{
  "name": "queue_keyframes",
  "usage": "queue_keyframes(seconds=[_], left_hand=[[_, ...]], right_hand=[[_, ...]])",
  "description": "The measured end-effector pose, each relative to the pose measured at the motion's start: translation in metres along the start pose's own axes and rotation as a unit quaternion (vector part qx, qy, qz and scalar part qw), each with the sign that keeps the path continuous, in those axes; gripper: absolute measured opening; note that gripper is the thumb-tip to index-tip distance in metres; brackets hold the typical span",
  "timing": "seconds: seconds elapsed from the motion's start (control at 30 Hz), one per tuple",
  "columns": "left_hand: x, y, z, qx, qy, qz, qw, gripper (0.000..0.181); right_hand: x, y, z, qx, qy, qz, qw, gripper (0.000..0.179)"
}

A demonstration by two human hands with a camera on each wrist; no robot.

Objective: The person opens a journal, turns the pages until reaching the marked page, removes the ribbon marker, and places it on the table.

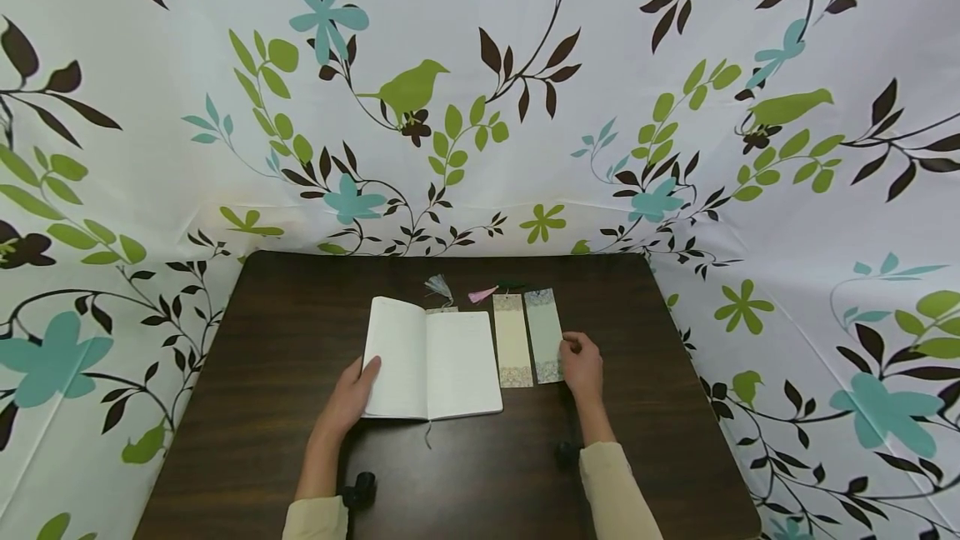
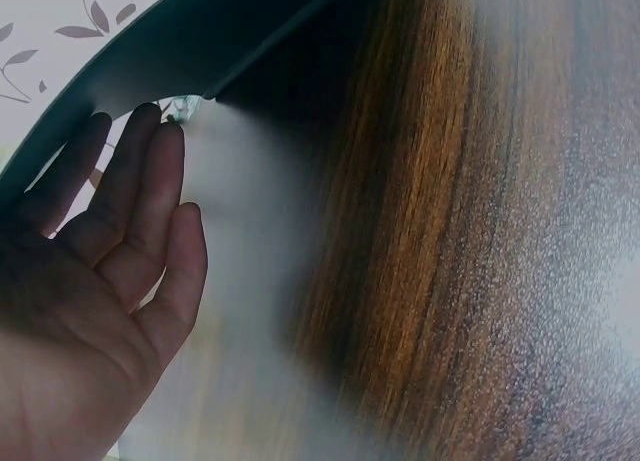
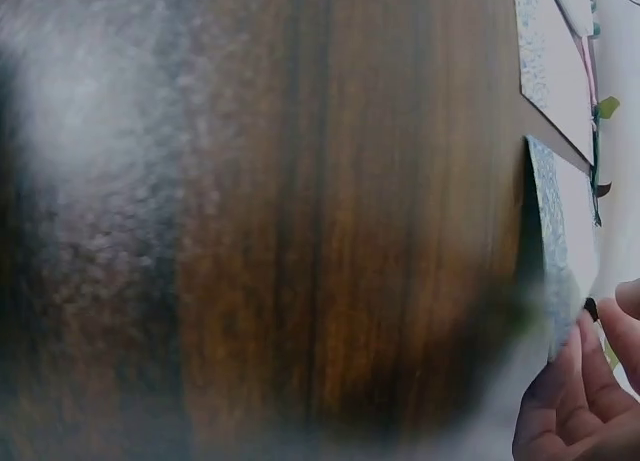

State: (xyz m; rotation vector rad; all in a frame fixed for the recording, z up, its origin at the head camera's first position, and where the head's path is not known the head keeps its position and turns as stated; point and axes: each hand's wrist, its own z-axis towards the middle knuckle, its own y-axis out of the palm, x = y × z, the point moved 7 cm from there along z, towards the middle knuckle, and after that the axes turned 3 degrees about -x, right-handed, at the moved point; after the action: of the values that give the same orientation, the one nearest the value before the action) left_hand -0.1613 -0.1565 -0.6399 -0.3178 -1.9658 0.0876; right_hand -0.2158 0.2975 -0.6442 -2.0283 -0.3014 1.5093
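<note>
An open notebook (image 1: 461,365) with blank pages lies left of two bookmarks. My left hand (image 1: 349,394) grips its left edge, thumb on the page. From below, the left wrist view shows that hand's fingers (image 2: 135,191) against the dark cover (image 2: 170,51). At the right, my right hand (image 1: 582,361) pinches the right edge of a pale green bookmark (image 1: 543,332) with patterned ends. In the right wrist view this bookmark (image 3: 560,216) is tilted, with a dark gap beneath it. Beside it lies a cream bookmark (image 1: 513,340).
A grey tassel (image 1: 438,286) and a bookmark's end (image 1: 442,309) stick out above the notebook. A pink tassel (image 1: 482,295) and a dark green tassel (image 1: 512,284) lie above the bookmarks. The dark wood table (image 1: 465,490) meets a leaf-patterned curtain (image 1: 480,132) behind.
</note>
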Motion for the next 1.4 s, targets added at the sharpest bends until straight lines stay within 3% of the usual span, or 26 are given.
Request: queue_keyframes(seconds=[0.3, 0.53, 0.77, 0.97, 1.13, 1.27, 1.4], left_hand=[[0.003, 0.0, -0.002, 0.006, 0.003, -0.001, 1.0, 0.073], [0.004, 0.001, -0.003, 0.003, -0.002, -0.002, 1.0, 0.075], [0.007, 0.0, -0.004, 0.007, 0.021, 0.004, 0.9997, 0.07], [0.005, -0.001, -0.007, 0.005, 0.02, -0.002, 0.9998, 0.071], [0.002, -0.002, -0.008, 0.005, 0.021, -0.009, 0.9997, 0.07], [0.004, -0.002, -0.008, 0.007, 0.017, -0.01, 0.9998, 0.07], [0.006, 0.001, -0.007, 0.011, 0.013, -0.007, 0.9998, 0.07]], right_hand=[[-0.01, 0.004, -0.011, 0.019, -0.004, -0.038, 0.9991, 0.035], [-0.019, 0.022, -0.019, 0.0, -0.034, 0.0, 0.9994, 0.032], [-0.035, 0.043, -0.032, -0.028, -0.097, 0.021, 0.9947, 0.028], [-0.054, 0.068, -0.053, -0.058, -0.153, 0.008, 0.9864, 0.022], [-0.072, 0.095, -0.078, -0.095, -0.213, -0.03, 0.9719, 0.019], [-0.084, 0.114, -0.1, -0.111, -0.285, -0.094, 0.9476, 0.015], [-0.086, 0.13, -0.113, -0.132, -0.323, -0.152, 0.9249, 0.015]])
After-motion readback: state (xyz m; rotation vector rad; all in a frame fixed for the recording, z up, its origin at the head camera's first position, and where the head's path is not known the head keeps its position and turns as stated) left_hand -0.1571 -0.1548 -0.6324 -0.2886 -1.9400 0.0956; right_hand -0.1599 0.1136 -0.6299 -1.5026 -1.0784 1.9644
